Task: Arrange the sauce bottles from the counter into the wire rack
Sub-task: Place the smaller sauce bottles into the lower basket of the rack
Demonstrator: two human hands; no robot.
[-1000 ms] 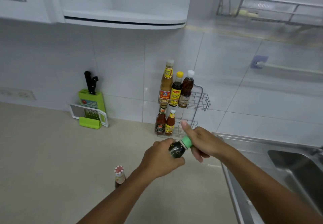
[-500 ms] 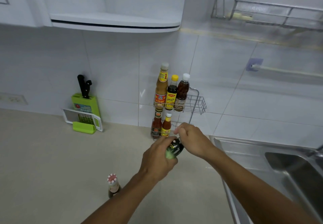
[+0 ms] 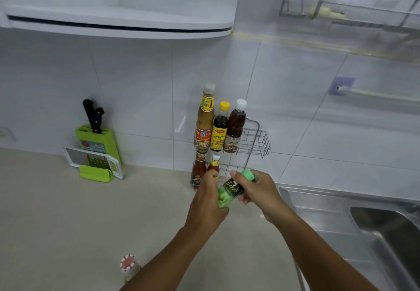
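Observation:
A two-tier wire rack (image 3: 259, 141) stands against the tiled wall. Three bottles fill the left of its upper tier: a tall tan one (image 3: 205, 118), a yellow-capped dark one (image 3: 221, 127) and a white-capped brown one (image 3: 235, 127). Two small red sauce bottles (image 3: 198, 169) stand on the lower tier. Both hands hold a dark bottle with a green cap (image 3: 230, 191), tilted, just in front of the lower tier. My left hand (image 3: 208, 206) grips its base, my right hand (image 3: 259, 190) its neck. A red-and-white-capped bottle (image 3: 128, 264) stands on the counter.
A green knife block with black knives (image 3: 95, 138) and a grater (image 3: 95, 161) lean on the wall at left. A steel sink (image 3: 363, 222) lies to the right. A white cabinet (image 3: 118, 20) overhangs the counter, and a dish rack (image 3: 363, 2) hangs at upper right.
Both hands carried the green-capped bottle forward to the rack's lower tier. The bottle turned, so its green cap now points up and to the right.

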